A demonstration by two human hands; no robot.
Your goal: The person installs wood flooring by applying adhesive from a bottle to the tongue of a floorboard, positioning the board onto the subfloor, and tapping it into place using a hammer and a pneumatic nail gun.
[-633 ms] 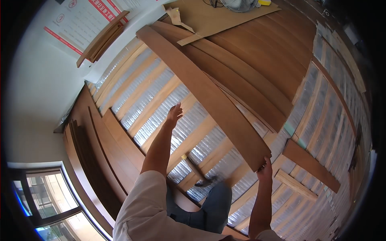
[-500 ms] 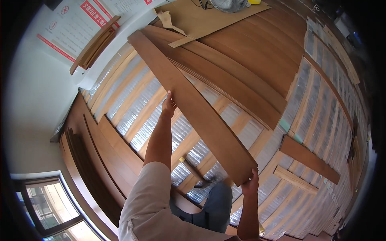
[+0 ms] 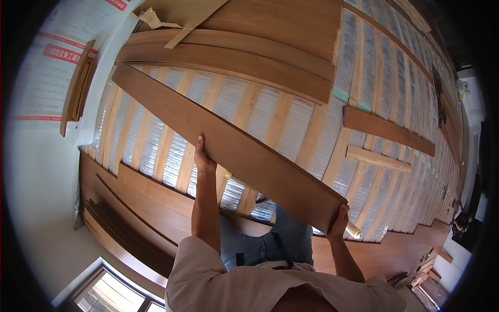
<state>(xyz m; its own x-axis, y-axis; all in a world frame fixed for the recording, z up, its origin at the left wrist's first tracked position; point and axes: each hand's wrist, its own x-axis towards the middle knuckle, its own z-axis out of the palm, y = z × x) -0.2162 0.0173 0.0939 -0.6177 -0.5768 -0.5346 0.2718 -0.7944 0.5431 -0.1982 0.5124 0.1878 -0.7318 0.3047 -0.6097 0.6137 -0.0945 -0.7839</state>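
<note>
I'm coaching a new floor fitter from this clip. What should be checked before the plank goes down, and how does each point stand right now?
1. Left hand grips the long plank at its near edge: ok.
2. Right hand holds the plank's end: ok.
3. Plank lifted above the battens: ok.
4. Laid boards at the far side lie flat: ok.
5. Loose short board lies on the battens, right of the plank: not ok.
6. Plank's underside and joint edges: cannot tell.

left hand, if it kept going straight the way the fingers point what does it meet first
The left hand already grips the near edge of the long wooden plank, fingers pointing away from the person, so the plank itself comes first. Past it lie the foil underlay and wood battens, though depth is unclear.
</note>
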